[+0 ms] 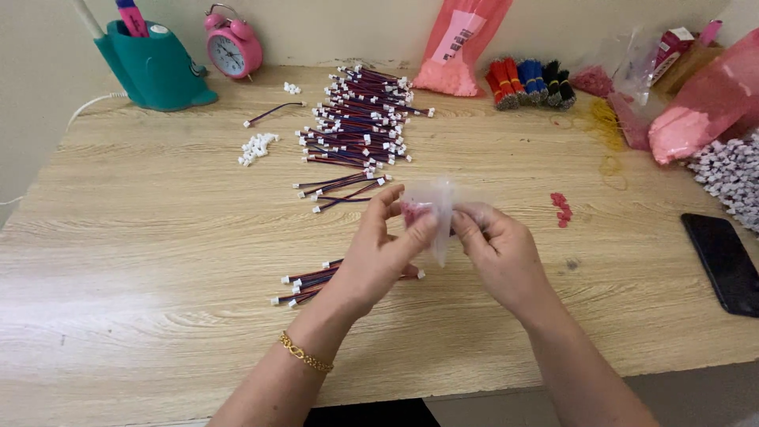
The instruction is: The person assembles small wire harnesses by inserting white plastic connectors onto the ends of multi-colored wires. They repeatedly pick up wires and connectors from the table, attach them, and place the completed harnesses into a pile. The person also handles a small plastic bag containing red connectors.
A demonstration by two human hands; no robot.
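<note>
My left hand (379, 253) and my right hand (494, 249) hold a small clear plastic bag (435, 209) between them above the wooden table (158, 261). The bag has small red pieces inside. Left fingers pinch its left edge, right fingers its right side. Under my left hand lies a small bundle of red-and-blue wires with white connectors (304, 283). A large pile of the same wires (360, 119) lies farther back. A gold bracelet (304, 353) circles my left wrist.
A few red pieces (560, 209) lie to the right, a black phone (723, 261) at the right edge. White connectors (257, 147), a pink alarm clock (232, 46), a teal holder (154, 67), pink bags (696, 111) and wire bundles (531, 81) line the back.
</note>
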